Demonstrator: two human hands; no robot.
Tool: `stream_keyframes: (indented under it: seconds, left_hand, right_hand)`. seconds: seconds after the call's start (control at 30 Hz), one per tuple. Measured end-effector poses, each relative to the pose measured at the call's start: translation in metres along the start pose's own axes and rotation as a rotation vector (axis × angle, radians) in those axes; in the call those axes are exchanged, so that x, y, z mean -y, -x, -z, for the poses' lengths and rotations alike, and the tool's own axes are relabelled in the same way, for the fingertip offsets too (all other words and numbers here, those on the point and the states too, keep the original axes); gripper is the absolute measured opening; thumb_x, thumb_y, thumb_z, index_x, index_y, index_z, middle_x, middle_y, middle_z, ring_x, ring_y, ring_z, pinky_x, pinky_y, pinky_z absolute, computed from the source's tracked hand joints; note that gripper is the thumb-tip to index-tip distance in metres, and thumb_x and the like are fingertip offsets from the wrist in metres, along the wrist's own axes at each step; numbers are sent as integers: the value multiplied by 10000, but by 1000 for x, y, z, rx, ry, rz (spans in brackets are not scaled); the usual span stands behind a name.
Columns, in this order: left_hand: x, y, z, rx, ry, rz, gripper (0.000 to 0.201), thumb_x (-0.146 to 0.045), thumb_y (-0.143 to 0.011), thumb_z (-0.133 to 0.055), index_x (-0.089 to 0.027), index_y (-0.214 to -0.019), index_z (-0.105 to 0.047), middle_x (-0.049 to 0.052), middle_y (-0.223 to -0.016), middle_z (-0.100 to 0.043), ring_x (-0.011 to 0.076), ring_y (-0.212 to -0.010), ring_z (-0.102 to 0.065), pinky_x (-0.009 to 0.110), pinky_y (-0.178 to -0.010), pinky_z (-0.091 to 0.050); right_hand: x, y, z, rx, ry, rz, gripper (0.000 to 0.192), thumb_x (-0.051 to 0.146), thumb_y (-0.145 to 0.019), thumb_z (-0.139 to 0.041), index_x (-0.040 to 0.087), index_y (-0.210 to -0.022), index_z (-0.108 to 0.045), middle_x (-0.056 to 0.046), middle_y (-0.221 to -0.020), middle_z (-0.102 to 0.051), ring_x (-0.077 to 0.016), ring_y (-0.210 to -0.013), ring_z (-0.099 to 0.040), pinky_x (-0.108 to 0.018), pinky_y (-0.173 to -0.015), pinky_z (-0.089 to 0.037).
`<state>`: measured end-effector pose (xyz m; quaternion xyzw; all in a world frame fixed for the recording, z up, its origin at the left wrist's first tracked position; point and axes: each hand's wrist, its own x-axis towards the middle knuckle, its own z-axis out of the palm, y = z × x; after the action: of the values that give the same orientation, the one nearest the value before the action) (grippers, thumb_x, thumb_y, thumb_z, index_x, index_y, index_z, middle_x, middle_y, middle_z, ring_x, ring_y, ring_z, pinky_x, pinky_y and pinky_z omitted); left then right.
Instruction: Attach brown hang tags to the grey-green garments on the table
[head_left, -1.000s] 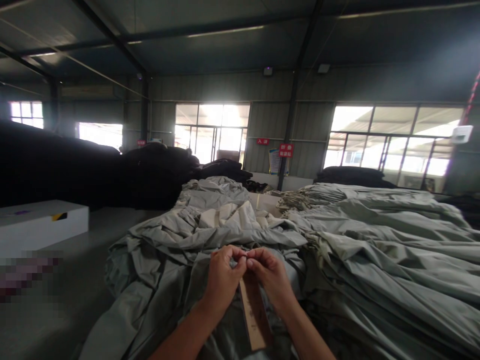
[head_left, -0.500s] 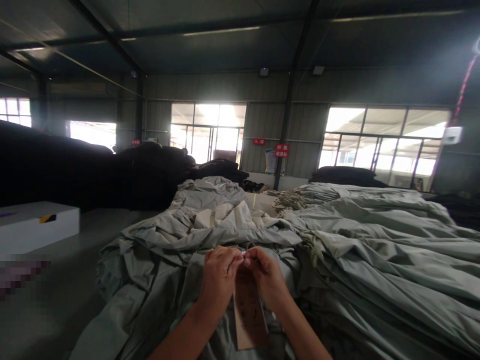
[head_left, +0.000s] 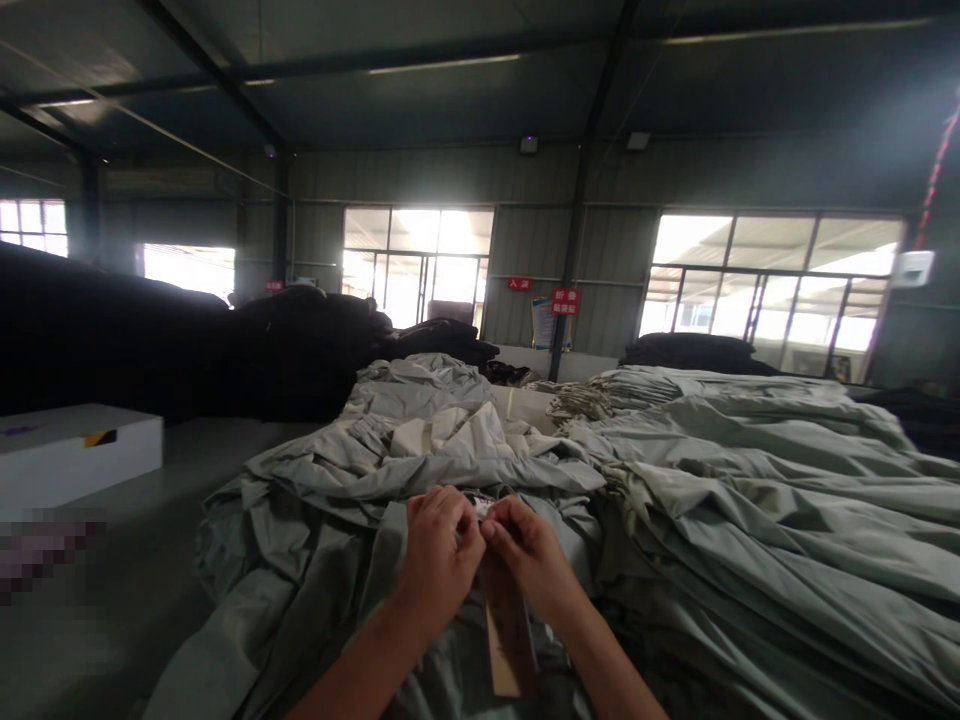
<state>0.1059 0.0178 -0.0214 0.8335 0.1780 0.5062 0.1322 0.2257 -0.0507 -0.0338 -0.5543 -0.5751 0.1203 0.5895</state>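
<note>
My left hand (head_left: 442, 545) is closed in a pinch, with its thumb and fingertips almost meeting those of my right hand (head_left: 529, 550), which is pinched too. A long brown hang tag (head_left: 506, 635) dangles below the fingertips, tilted, its upper end at my right fingers. Whatever thin piece lies in my left fingertips is hidden. Just behind the fingers shows a small white label (head_left: 482, 508) at the edge of a grey-green garment (head_left: 360, 560). The garment spreads under both wrists on a heap of the same cloth.
Stacked grey-green garments (head_left: 750, 520) rise on the right, more folds (head_left: 427, 380) straight ahead. To the left a white box (head_left: 90, 450) stands on a grey surface (head_left: 202, 450). Dark piles (head_left: 300, 350) lie behind it. Red signs (head_left: 565, 301) hang near a post.
The hang tag has swung a little to the right and turned more edge-on. My left fingers have shifted slightly, and more of the white label shows behind the fingertips.
</note>
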Motion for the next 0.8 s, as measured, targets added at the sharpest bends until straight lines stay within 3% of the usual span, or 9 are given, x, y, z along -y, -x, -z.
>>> stream_keyframes:
  seconds: [0.13, 0.27, 0.43, 0.6, 0.8]
  left_hand:
    - [2, -6, 12, 132, 48, 117, 131, -168, -712, -428, -199, -592, -469, -11, -633, -560, 151, -670, -527, 290, -683, -340]
    - [5, -6, 15, 232, 14, 79, 122, -224, -758, -462, -228, -785, -581, -28, -726, -632, 160, -746, -558, 312, -741, -316]
    - [4, -4, 14, 264, -109, 10, 184, -276, -791, -478, -208, -641, -560, -10, -715, -648, 175, -759, -550, 339, -739, -277]
    - [-1, -3, 16, 263, -60, -15, 185, -171, -705, -441, -181, -521, -457, -29, -572, -569, 141, -666, -523, 338, -752, -273]
    - [-3, -1, 16, 234, 6, -45, 222, -194, -702, -401, -184, -481, -406, -35, -510, -529, 120, -572, -477, 334, -753, -299]
  right_hand:
    - [3, 1, 1, 23, -7, 15, 203, 379, -800, -519, 194, -718, -518, 22, -646, -481, -125, -613, -434, -223, -567, -350]
    - [7, 1, 1, -5, 97, 52, 116, 283, -768, -545, 198, -689, -534, 9, -656, -524, -142, -642, -470, -231, -583, -361]
    - [7, 1, 2, -3, 101, 61, 52, 225, -756, -531, 200, -731, -568, -7, -716, -573, -159, -703, -514, -250, -642, -394]
    - [6, 1, 4, 57, 29, 33, 68, 239, -750, -546, 206, -724, -600, -3, -703, -604, -159, -695, -540, -250, -637, -410]
    - [10, 2, 5, 69, -12, 5, 87, 273, -743, -560, 204, -719, -608, -2, -696, -608, -154, -688, -544, -250, -632, -417]
